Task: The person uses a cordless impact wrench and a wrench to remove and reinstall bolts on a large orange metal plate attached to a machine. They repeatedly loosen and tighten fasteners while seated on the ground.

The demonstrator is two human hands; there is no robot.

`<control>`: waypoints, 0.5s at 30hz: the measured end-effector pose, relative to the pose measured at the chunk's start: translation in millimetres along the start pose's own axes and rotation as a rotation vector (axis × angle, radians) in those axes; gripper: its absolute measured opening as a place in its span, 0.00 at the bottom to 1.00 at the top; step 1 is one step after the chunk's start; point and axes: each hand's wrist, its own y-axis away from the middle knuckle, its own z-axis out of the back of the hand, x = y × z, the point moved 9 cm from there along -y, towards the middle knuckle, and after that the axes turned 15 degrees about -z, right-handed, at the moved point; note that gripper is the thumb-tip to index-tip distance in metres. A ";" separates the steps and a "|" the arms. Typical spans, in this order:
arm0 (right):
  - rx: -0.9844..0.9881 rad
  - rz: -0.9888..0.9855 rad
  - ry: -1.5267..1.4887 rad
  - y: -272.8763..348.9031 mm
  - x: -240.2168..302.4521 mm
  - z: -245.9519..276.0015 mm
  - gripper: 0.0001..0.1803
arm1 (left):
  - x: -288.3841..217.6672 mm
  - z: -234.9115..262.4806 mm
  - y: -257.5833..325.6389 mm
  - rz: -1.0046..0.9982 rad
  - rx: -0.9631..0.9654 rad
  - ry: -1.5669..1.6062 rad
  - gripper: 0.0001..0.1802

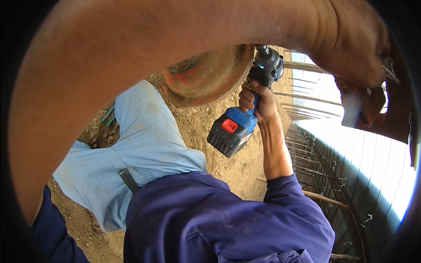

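My right hand (259, 101) is wrapped round the grip of a blue and black cordless impact wrench (268, 68). Its battery, with a red catch, hangs at the lower end. The tool's nose points up beside a dirty orange, rusty metal disc (210, 83), and its tip is partly hidden under my left forearm. That forearm arches across the top of the view. At the upper right my left hand (362, 52) is closed at a dark rusty metal part (368, 103). A shiny bit of metal shows by its fingers; what they grip is mostly hidden.
Bare, stony soil (237, 171) lies below. My legs in light blue trousers (149, 131) bend at the left, near green tubing (108, 115). Along the right runs a structure of wooden poles (326, 199), wires and sheeting, tilted in view, with bright light behind.
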 end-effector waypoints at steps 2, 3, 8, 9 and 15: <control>-0.003 0.003 -0.029 0.5 0.4 0.9 0.08 | 0.1 -0.1 -1.6 0.085 0.087 0.018 0.17; -0.004 0.004 -0.061 0.5 0.9 1.5 0.08 | -0.1 1.0 -0.4 0.106 0.089 0.031 0.17; 0.013 -0.008 -0.084 0.0 -0.5 0.1 0.08 | 4.3 4.5 7.3 -0.075 0.013 0.187 0.18; 0.009 -0.004 -0.054 -0.4 -0.5 -0.3 0.08 | 8.7 1.9 1.2 0.026 -0.009 0.156 0.18; -0.001 0.006 -0.022 0.0 0.0 -1.4 0.10 | 6.6 3.8 14.3 -0.176 -0.030 0.174 0.17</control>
